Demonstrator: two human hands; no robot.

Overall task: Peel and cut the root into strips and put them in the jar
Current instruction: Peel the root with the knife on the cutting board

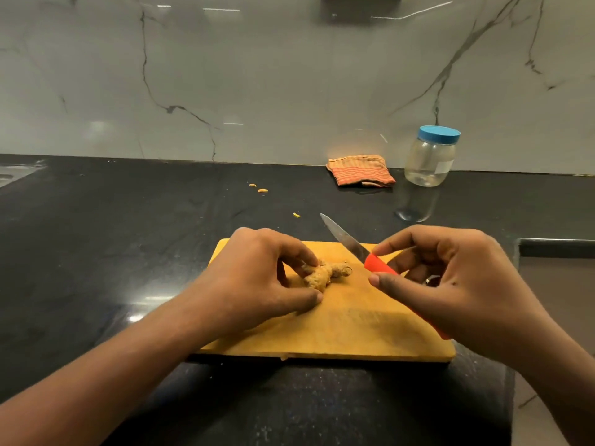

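A knobbly tan root [326,274] lies on the wooden cutting board [341,329] in the middle of the dark counter. My left hand [257,278] pinches the root's left end between fingers and thumb. My right hand [450,284] grips the red handle of a knife [347,241], whose blade points up and to the left above the board, just right of the root. A clear jar [429,159] with a blue lid stands at the back right, closed.
A folded orange striped cloth [360,170] lies left of the jar by the marble wall. A few small yellow scraps [262,190] dot the counter behind the board. A sink edge [16,175] shows at far left, and the counter drops off at right [553,246].
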